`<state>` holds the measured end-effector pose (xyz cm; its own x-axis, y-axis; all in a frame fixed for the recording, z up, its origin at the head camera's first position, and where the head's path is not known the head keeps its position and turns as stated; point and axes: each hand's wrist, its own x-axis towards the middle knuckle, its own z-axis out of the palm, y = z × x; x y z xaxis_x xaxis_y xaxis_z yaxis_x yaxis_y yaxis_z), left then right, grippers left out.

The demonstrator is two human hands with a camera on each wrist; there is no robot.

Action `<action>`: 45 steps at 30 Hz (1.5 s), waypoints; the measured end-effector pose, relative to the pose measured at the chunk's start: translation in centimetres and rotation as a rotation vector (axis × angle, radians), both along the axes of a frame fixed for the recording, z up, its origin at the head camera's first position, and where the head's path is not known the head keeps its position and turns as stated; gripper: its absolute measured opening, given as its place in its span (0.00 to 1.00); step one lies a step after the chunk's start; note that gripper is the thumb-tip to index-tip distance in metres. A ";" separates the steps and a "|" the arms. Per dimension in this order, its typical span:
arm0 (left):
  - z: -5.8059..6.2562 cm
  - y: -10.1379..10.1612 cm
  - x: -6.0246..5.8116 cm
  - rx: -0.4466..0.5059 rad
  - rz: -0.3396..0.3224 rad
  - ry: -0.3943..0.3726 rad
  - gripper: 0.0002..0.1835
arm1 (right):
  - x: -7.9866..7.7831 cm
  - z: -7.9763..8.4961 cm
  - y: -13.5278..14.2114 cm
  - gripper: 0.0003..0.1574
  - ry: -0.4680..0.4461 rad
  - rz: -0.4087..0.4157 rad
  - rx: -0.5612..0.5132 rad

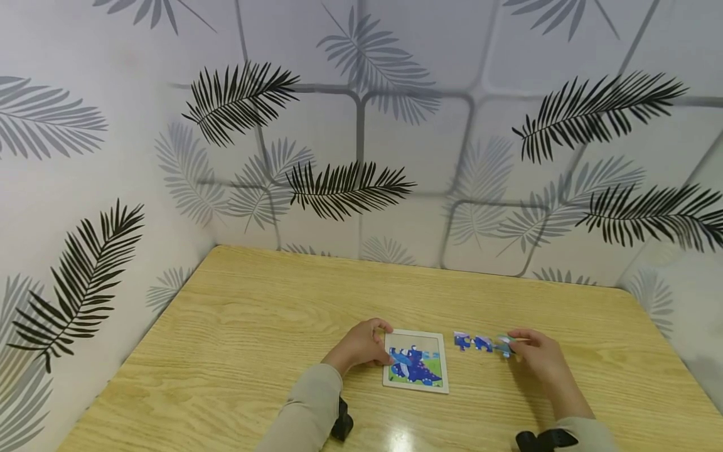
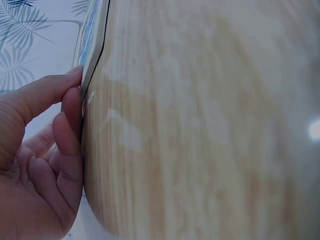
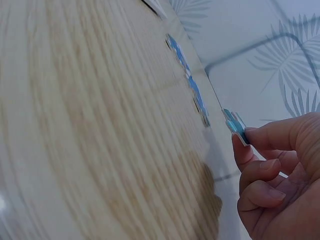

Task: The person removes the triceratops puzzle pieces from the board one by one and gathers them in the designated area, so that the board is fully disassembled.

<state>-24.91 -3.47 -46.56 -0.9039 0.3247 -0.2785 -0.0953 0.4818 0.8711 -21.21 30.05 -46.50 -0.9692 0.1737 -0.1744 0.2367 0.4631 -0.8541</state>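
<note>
Puzzle piece pinched beside the board

Our right hand (image 1: 539,356) pinches a thin puzzle piece (image 3: 236,126) by its edge, just above the desk (image 1: 237,326); two loose pieces (image 1: 473,342) lie between it and the puzzle board (image 1: 417,365). Our left hand (image 1: 361,344), fingers curled, grips the board's near edge. We judge the piece light, stiff and flat, best held at its rim.

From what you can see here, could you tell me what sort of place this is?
Probably a small tabletop booth: a wooden table closed in by leaf-patterned panels, where the hands work at a puzzle board and loose pieces.
</note>
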 end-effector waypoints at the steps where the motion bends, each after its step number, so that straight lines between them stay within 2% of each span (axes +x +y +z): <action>1: 0.0 0.0 0.0 0.000 0.000 0.001 0.28 | 0.1 0.0 0.2 0.24 -0.003 -0.002 -0.008; 13: 0.0 0.0 0.0 -0.003 0.003 0.000 0.28 | -0.1 -1.0 0.8 0.20 -0.026 -0.065 -0.040; 24: -0.1 0.0 0.0 -0.019 0.014 0.005 0.28 | -0.1 -1.0 0.8 0.25 -0.021 -0.058 0.031; 33: -0.4 0.0 -0.2 -0.015 0.016 0.003 0.28 | 0.1 -0.9 0.9 0.29 -0.023 -0.054 0.033; 38: -0.4 0.0 -0.2 -0.017 0.017 0.003 0.28 | 0.2 -0.4 0.0 0.26 0.018 -0.071 0.051; 41: -0.4 0.0 -0.2 -0.020 0.018 0.002 0.28 | 0.1 0.2 -1.2 0.25 0.047 -0.037 0.067; 45: -0.4 0.0 -0.2 -0.022 0.017 0.001 0.28 | 0.1 1.0 -3.3 0.23 0.058 0.004 0.025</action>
